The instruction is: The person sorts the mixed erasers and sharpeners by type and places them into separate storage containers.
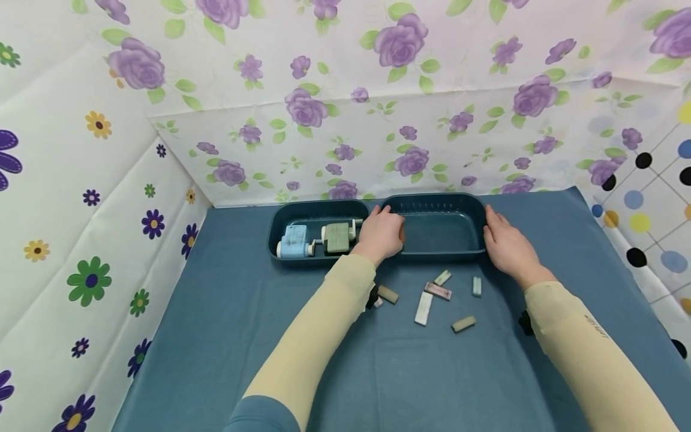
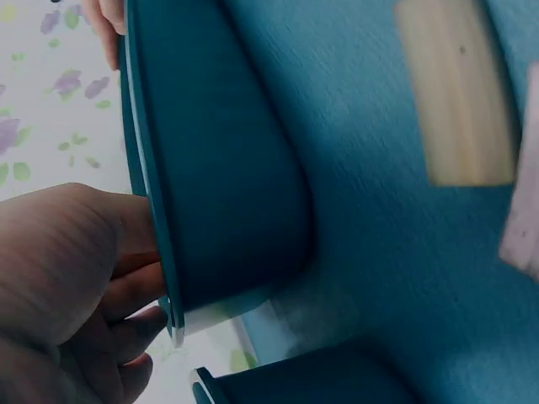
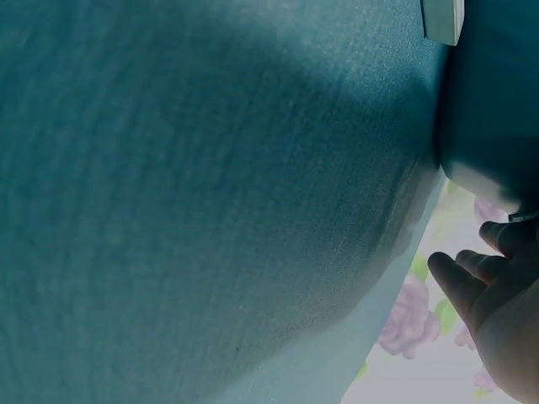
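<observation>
A dark teal tray (image 1: 437, 257) stands at the back, between both hands. My left hand (image 1: 379, 234) grips its left end, fingers and thumb about the rim (image 2: 160, 210). Against the outside of its right end lies my right hand (image 1: 510, 249), fingers fairly straight; in the right wrist view this hand (image 3: 505, 311) shows at the lower right edge. Below the tray lie several small blocks, among them a white block (image 1: 423, 308), a pinkish block (image 1: 438, 291) and a tan block (image 1: 463, 324).
A second teal tray (image 1: 318, 262) stands to the left, with a light blue boxy device (image 1: 294, 241) and a green one (image 1: 337, 237), both with white knobs. Flowered sheets (image 1: 302, 150) rise behind and at the left; a dotted sheet (image 1: 648, 198) rises at the right.
</observation>
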`<action>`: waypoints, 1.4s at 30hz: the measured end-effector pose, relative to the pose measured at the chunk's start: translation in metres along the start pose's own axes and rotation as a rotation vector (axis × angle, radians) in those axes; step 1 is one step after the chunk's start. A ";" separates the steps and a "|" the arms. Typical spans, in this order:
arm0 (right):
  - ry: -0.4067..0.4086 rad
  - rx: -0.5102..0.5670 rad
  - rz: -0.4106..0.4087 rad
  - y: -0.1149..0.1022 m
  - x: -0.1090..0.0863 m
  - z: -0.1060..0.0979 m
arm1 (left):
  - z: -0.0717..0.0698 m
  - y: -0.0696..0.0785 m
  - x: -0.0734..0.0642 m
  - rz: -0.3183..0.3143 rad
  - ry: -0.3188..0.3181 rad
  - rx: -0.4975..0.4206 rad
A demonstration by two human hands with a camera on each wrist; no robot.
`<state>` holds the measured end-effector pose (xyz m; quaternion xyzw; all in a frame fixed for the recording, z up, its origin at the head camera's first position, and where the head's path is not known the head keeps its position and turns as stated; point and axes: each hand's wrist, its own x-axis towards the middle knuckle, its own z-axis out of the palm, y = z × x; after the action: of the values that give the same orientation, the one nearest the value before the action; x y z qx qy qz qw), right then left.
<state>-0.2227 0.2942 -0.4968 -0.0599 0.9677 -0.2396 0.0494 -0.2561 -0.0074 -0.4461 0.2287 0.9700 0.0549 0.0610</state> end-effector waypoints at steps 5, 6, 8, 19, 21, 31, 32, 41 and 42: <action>0.002 -0.001 0.004 0.000 0.000 0.000 | -0.004 0.003 0.005 -0.020 -0.073 0.065; 0.000 0.000 0.005 0.000 0.000 0.000 | -0.004 0.004 0.005 -0.028 -0.088 0.076; -0.004 0.001 0.008 -0.001 0.000 0.000 | -0.004 0.006 0.006 -0.041 -0.109 0.097; -0.015 0.000 0.017 -0.001 0.001 0.000 | -0.007 0.009 0.006 -0.006 -0.092 0.177; -0.015 -0.001 0.017 -0.001 0.001 0.000 | -0.007 0.007 0.005 0.004 -0.084 0.169; -0.013 -0.006 0.011 0.001 0.001 0.000 | -0.007 -0.001 0.001 0.047 -0.027 0.160; -0.012 -0.006 0.011 0.001 0.001 0.000 | -0.006 -0.001 0.000 0.051 -0.024 0.161; -0.022 -0.007 0.009 0.000 0.001 0.000 | -0.001 -0.008 -0.004 0.069 0.017 0.134; -0.024 -0.009 0.010 -0.001 0.001 -0.001 | -0.001 -0.009 -0.005 0.072 0.033 0.123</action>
<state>-0.2241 0.2939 -0.4957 -0.0581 0.9684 -0.2343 0.0621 -0.2555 -0.0176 -0.4462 0.2658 0.9636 0.0012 0.0290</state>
